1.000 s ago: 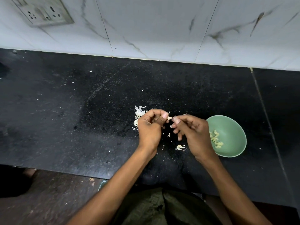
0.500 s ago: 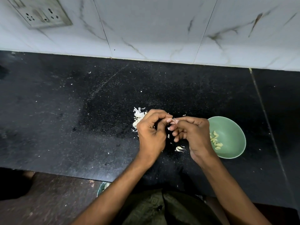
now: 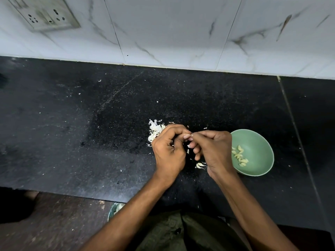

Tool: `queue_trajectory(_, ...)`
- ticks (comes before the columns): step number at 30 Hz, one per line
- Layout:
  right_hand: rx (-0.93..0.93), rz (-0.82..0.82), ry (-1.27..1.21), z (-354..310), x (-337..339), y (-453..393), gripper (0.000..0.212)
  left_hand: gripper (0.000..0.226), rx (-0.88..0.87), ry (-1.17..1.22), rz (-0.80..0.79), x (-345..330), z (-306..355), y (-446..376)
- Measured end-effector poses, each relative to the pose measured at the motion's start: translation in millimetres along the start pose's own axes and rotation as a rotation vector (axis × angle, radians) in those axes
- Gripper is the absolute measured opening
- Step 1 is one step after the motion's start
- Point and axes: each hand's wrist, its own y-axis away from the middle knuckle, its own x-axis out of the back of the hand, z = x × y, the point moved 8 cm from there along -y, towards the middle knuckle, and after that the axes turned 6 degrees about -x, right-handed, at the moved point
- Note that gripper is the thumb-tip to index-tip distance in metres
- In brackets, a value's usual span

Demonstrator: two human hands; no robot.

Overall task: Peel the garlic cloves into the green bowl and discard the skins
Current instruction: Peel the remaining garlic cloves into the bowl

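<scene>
A small garlic clove (image 3: 187, 136) is pinched between both hands, raised above the desk (image 3: 72, 133). The left hand (image 3: 169, 153) is curled, its grip clamped on the clove; the right hand (image 3: 213, 151) is curled too, its fingertips (image 3: 194, 135) nipped on the clove's right end, probably on the skin. The clove itself is mostly hidden. For a clean peel, the skin is best caught at the tip and drawn off in one strip while the clove is held firm, not squeezed. Loose skins (image 3: 155, 132) are heaped on the desk just left of the hands, and a scrap (image 3: 200, 165) lies nearer. The green bowl (image 3: 261, 142), right of the hands, holds peeled cloves (image 3: 240, 155).
</scene>
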Motion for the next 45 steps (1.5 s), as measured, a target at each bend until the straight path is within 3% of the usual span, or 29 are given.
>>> queue_trajectory(5,0.043,-0.081,-0.019,-7,2,-3,0.014,0.016,0.346,0.286,0.028,-7,-22,0)
queue_trajectory(8,0.083,-0.108,-0.054,-13,0,-1,0.015,0.014,0.45,0.397,0.052,-11,-26,1)
queue_trajectory(16,0.021,-0.177,-0.167,-15,-6,2,0.012,0.011,0.436,0.406,0.029,-9,-21,-6)
queue_trajectory(23,0.228,-0.184,0.056,-29,-2,4,0.019,0.013,0.533,0.402,-0.163,-14,-13,-15)
queue_trajectory(28,0.427,-0.078,0.277,-39,5,12,0.013,0.018,0.656,0.399,-0.315,-14,-17,-23)
queue_trajectory(32,0.487,-0.135,0.319,-46,2,14,0.014,0.022,0.689,0.355,-0.383,-13,-15,-26)
queue_trajectory(40,0.584,-0.094,0.405,-52,0,18,0.007,0.013,0.837,0.477,-0.25,-15,-11,-14)
queue_trajectory(45,0.642,-0.095,0.503,-51,-4,21,0.006,0.009,0.875,0.429,-0.217,-11,-13,-12)
